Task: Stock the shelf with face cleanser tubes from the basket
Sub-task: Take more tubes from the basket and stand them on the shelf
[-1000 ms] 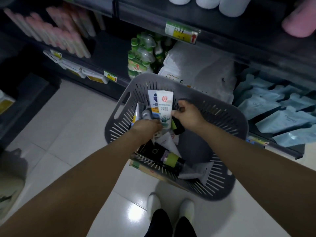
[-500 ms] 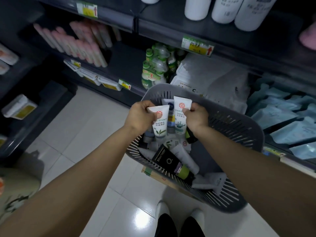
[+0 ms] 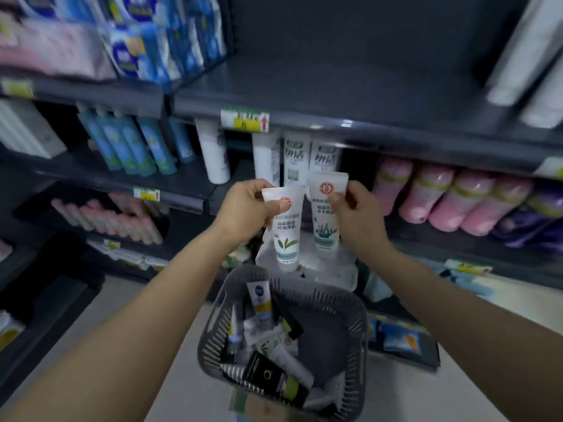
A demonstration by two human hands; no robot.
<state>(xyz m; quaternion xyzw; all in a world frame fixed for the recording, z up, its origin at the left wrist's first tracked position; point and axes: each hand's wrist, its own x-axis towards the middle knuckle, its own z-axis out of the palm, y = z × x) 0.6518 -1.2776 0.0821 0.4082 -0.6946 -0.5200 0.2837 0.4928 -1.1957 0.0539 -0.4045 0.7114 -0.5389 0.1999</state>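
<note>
Both arms extended forward, raised above grey slotted plastic basket [image 3: 360,327]. Left hand [image 3: 243,208] pinches crimped end of white green-leaf cleanser tube [image 3: 285,239], cap hanging down. Right hand [image 3: 357,215] pinches white teal-print cleanser tube [image 3: 325,222] likewise. Tubes side by side, slightly apart, above basket's far rim.

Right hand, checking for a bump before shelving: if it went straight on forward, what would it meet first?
Probably the white bottles standing behind the tube that the right hand holds; depth is unclear.
</note>
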